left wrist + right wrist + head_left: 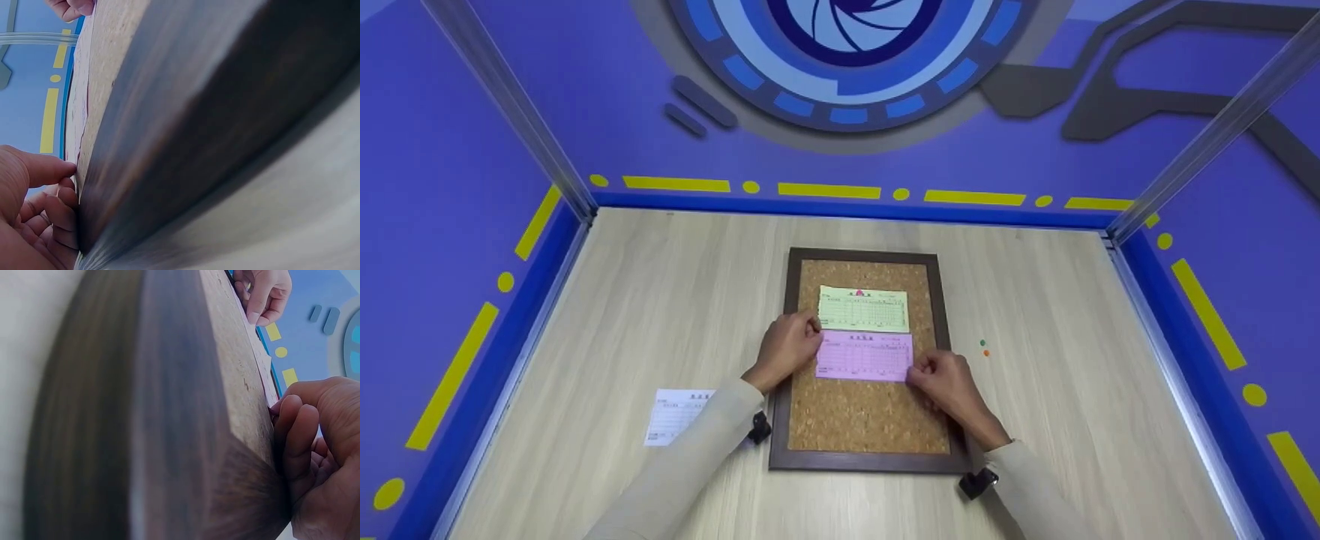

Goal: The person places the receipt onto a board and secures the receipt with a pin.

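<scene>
Both arms are covered by long sleeves of a pale cream, almost beige fabric, smooth and plain, with no print or pattern that I can see. The left sleeve (682, 457) runs down to the wrist and ends in a simple cuff, and the right sleeve (1035, 487) does the same. A small black device (759, 427) is strapped at the left wrist, sitting just under the cuff, dark and blocky. A matching black device (978, 481) sits at the right wrist. The left hand (789, 346) and the right hand (945, 382) are bare, without gloves, and I see no rings.
</scene>
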The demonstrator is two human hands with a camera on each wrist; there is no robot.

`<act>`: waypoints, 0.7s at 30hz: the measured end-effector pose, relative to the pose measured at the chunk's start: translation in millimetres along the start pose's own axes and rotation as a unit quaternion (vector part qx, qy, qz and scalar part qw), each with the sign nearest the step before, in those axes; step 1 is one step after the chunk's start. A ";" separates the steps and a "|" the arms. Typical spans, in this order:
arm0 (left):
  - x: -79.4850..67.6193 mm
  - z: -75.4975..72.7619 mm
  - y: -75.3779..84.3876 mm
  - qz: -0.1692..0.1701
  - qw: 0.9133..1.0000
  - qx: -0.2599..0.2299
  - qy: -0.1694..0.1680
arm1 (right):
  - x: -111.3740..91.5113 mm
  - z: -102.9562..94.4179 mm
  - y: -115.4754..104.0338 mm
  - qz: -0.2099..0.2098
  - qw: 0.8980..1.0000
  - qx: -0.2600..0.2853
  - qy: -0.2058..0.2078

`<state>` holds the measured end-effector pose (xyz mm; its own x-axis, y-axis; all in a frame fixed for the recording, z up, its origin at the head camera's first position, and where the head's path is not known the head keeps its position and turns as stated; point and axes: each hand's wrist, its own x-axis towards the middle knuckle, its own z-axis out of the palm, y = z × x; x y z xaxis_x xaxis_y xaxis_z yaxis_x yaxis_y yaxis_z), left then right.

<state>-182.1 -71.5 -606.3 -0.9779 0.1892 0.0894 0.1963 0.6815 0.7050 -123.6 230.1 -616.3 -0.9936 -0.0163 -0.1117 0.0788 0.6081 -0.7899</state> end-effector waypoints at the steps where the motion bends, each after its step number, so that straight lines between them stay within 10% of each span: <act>1: 0.0 -0.1 0.0 0.000 1.000 0.000 0.000 | -0.1 -0.1 0.0 0.000 1.000 0.001 0.000; 21: 0.0 0.5 -0.4 -0.002 1.000 -0.006 -0.006 | -2.5 2.0 3.8 -0.019 1.000 0.002 0.022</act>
<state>-182.1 -71.4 -606.9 -0.9778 0.1948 0.0776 0.1909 0.6743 0.7133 -120.7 230.9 -620.2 -0.9985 -0.0051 -0.0548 0.0405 0.6044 -0.7957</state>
